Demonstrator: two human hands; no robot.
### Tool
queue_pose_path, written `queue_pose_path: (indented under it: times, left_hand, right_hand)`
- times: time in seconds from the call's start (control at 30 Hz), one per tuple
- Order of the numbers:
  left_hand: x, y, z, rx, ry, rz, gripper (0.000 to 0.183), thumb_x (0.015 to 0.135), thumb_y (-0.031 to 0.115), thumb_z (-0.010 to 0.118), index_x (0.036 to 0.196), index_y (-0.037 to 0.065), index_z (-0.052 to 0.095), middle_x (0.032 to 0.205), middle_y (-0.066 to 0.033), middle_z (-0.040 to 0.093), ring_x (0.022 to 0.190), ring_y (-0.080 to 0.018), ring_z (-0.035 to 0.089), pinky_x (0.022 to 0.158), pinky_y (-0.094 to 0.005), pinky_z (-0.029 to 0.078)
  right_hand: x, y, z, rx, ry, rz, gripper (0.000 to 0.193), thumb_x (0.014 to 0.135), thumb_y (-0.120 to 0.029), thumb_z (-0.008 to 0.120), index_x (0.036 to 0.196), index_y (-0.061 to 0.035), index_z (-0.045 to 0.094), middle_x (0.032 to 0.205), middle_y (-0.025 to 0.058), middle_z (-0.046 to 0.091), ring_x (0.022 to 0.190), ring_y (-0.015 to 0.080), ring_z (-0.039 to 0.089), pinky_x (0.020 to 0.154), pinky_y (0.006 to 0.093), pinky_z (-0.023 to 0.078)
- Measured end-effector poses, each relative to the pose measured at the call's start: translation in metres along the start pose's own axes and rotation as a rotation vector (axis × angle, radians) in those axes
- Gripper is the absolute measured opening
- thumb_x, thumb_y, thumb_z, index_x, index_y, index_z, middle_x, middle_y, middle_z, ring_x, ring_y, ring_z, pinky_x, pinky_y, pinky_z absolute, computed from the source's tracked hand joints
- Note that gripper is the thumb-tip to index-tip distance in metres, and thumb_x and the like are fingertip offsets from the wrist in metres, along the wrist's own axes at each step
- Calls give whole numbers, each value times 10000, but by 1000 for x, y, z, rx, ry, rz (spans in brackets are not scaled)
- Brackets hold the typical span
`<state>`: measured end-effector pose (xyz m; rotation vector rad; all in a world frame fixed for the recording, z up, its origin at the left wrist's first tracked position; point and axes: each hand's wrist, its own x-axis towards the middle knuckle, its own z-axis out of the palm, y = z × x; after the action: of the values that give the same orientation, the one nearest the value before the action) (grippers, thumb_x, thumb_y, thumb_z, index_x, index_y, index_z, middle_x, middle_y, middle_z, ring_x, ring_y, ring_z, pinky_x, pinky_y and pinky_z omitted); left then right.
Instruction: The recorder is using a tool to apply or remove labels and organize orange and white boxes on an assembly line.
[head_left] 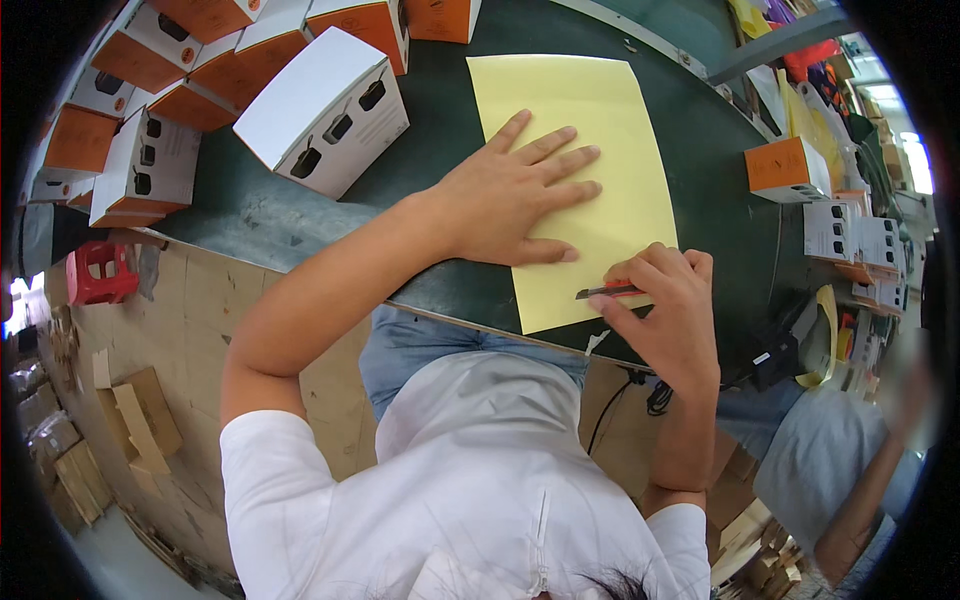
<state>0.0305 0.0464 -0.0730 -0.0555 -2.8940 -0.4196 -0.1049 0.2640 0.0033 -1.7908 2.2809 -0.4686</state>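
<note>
A pale yellow sheet [570, 90] lies on the dark green tabletop [715, 180] in front of me, its near end by the table's edge. My left hand [515, 200] rests flat on the sheet, fingers spread. At the sheet's near right corner, my right hand [665, 310] is closed round a utility knife [612, 291] with a red handle. The knife's dark tip points left over the sheet. A small whitish scrap [597, 342] sits at the table edge just below that hand.
A large white box [325, 110] stands left of the sheet, with several stacked white and orange boxes [150, 55] behind it. More boxes [790, 170] are at the right. Another person [830, 460] is at the lower right. A red stool [102, 273] stands on the floor at left.
</note>
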Motion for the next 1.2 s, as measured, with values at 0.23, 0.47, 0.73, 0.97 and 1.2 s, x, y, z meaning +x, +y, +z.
queue_pose_path:
  times: [0.23,0.47,0.73,0.97,1.2]
  left_hand:
    - [-4,13,1,25,-29,-71,858,885,722,605,1506,135,524,1667,-143,348,1567,-355,264,1249,-666,94]
    - [0,14,0,35,-26,-65,884,874,738,602,1525,148,505,1676,-143,331,1580,-352,230,1255,-661,65]
    - [-3,14,-9,197,96,-29,686,942,590,627,1463,148,561,1642,-133,390,1541,-338,326,1270,-596,152]
    - [-81,21,-103,414,703,-351,428,820,272,832,1205,135,704,1356,-96,642,1319,-358,530,1135,-509,347]
    - [-122,3,-110,-40,766,-561,352,819,118,809,1165,105,747,1376,-113,638,1296,-322,552,1104,-441,417]
  right_hand:
    - [-3,-9,18,-140,113,15,355,710,-412,883,761,-130,672,764,24,573,788,223,590,849,413,362]
    - [-18,-12,6,-40,204,73,342,701,-384,897,752,-133,670,758,10,578,789,218,585,854,407,351]
    - [-43,-3,-17,228,442,127,356,709,-340,919,815,-108,670,798,8,615,804,216,583,869,388,339]
    - [-47,2,-22,302,484,186,312,739,-264,901,823,-111,642,802,7,577,839,221,504,868,369,352]
    - [8,-28,-16,346,375,39,313,746,-264,900,828,-94,650,810,19,598,840,219,499,864,365,352]
